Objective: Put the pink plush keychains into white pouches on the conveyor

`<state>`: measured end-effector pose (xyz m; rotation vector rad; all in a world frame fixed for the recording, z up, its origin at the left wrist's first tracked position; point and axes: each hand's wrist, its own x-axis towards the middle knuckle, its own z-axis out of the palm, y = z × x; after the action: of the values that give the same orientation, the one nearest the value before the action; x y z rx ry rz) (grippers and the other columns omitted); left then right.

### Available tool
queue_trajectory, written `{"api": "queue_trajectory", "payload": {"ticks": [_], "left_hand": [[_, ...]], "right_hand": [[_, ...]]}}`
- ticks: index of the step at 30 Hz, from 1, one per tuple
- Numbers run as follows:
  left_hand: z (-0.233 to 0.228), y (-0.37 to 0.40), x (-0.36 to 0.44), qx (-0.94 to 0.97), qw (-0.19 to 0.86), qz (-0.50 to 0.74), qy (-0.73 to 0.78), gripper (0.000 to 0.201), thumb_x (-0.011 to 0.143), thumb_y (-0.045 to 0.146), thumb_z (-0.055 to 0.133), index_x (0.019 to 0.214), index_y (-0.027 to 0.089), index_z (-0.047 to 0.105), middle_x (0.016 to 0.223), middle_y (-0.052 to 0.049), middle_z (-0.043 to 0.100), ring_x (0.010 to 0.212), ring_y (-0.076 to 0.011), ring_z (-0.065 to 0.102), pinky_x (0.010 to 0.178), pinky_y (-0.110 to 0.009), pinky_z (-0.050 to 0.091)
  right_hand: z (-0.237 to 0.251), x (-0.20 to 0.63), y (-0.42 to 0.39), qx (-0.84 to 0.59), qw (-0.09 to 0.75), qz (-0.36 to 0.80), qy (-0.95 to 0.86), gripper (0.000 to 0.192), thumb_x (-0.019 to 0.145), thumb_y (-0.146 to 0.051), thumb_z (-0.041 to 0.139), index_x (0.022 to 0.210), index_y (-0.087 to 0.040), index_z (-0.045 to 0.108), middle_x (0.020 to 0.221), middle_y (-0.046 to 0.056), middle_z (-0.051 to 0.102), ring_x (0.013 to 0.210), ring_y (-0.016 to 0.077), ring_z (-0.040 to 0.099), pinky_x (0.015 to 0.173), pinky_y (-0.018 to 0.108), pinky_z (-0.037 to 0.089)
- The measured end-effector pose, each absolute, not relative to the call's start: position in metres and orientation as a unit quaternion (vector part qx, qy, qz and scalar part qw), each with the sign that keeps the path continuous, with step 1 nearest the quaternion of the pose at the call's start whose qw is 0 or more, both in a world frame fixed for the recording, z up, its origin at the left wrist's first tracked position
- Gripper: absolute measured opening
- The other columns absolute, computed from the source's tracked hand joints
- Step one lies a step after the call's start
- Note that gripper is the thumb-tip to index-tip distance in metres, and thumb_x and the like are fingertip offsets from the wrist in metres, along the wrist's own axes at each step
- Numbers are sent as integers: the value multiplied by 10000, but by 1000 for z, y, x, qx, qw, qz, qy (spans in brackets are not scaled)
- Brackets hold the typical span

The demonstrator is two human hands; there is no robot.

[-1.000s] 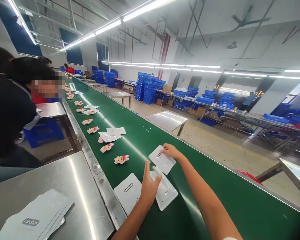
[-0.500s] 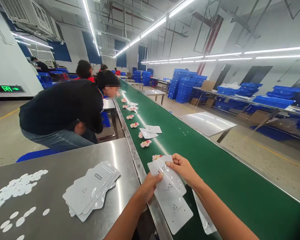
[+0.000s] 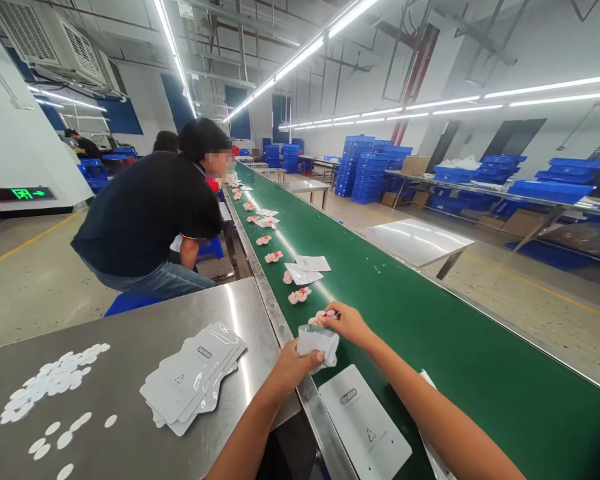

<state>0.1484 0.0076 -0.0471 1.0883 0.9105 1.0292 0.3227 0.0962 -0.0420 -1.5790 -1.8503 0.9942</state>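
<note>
Pinching a glossy clear pouch [image 3: 318, 341], the left hand [image 3: 291, 367] grips while the right hand [image 3: 347, 323] clasps a pink flower-shaped piece [image 3: 322, 315].

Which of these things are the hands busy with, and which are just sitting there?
Busy with:
- left hand holding the clear pouch
- right hand on the pink flower piece

Just sitting:
- white pouch on the green belt
- pouch stack
- white round stickers on the steel table
- other flower pieces up the belt
</note>
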Motion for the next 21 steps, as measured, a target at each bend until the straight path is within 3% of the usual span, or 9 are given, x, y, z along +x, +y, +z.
{"api": "queue_trajectory", "payload": {"ticks": [3,5,11,16,21], "left_hand": [[-43,4,153,536,603,414,420,306,641,373,735,804,143,617,700,4,564,646,-126,473,605,-227,349],[-40,3,157,572,577,391,432,264,652,342,724,799,159,605,714,18,545,666,-126,453,605,-222,331],[-37,-2,170,583,576,374,435,236,644,322,715,746,160,577,668,49,489,630,-109,407,569,-211,289],[-45,-7,176,552,628,375,399,226,644,286,708,757,149,568,678,47,492,637,-105,415,597,-215,315],[-45,-13,181,606,599,337,400,225,633,292,718,767,160,596,695,46,496,645,-107,413,581,-208,312]], "right_hand": [[0,336,68,-512,379,383,-669,327,743,-459,606,966,-222,568,904,20,599,724,142,563,609,252,490],[28,344,47,-472,418,377,-679,322,741,-446,621,977,-232,578,887,19,587,711,142,547,613,263,481],[52,347,-2,-559,327,246,-721,225,710,-352,654,871,-260,526,730,-26,567,592,127,493,527,256,399],[48,356,-24,-610,296,223,-701,215,739,-359,617,866,-246,486,746,-46,570,618,118,505,570,249,414],[41,368,-36,-600,254,204,-731,188,758,-332,615,876,-244,498,758,-39,587,629,121,530,568,244,420]]}}
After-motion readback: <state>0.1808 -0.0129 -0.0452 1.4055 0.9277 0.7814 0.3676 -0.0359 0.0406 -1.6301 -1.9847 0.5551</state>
